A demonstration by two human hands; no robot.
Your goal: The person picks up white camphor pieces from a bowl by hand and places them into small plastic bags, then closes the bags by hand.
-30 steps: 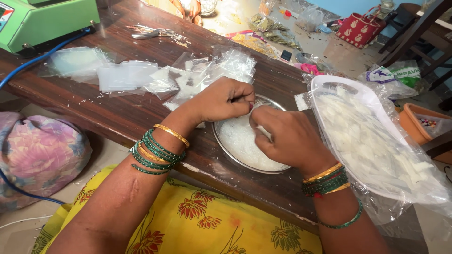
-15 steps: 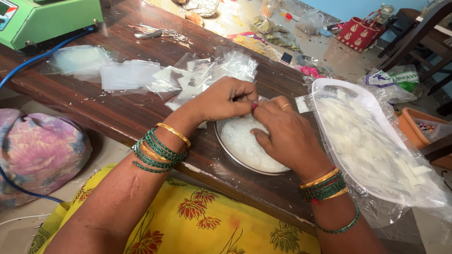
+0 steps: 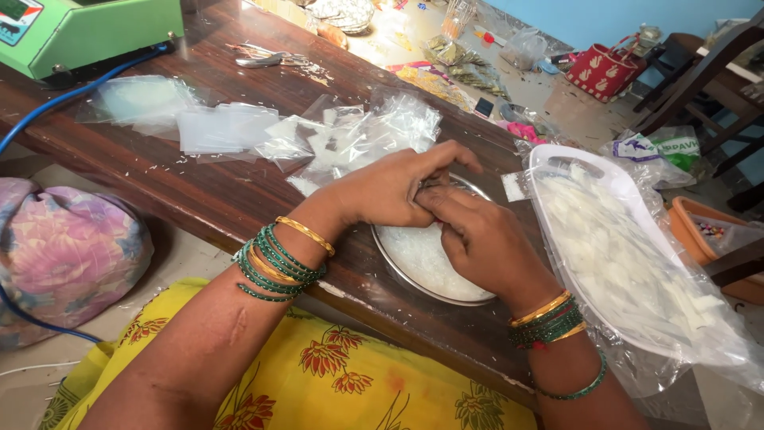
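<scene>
A dark wooden table (image 3: 199,191) runs from the upper left of the frame down toward the lower right, its top flecked with white crumbs. A green machine (image 3: 87,32) sits in the upper left corner with a blue cable (image 3: 72,95) trailing off the edge. Flat clear bags (image 3: 231,127) lie in a loose row across the middle. Beyond the table, at the top, the floor is strewn with packets, and a red bag (image 3: 609,68) stands near dark chair legs. A floral cushion (image 3: 64,255) fills the left edge.

At centre a round steel plate (image 3: 434,271) holds white bits. Over its upper rim the left hand (image 3: 390,191) and right hand (image 3: 481,247) meet, fingers curled and pinched together on something small (what it is, the fingers hide). Right of them a white tray (image 3: 557,159) in clear plastic holds white pieces.

The plate's upper part is covered by the hands; the tray is cut off at the right edge.
</scene>
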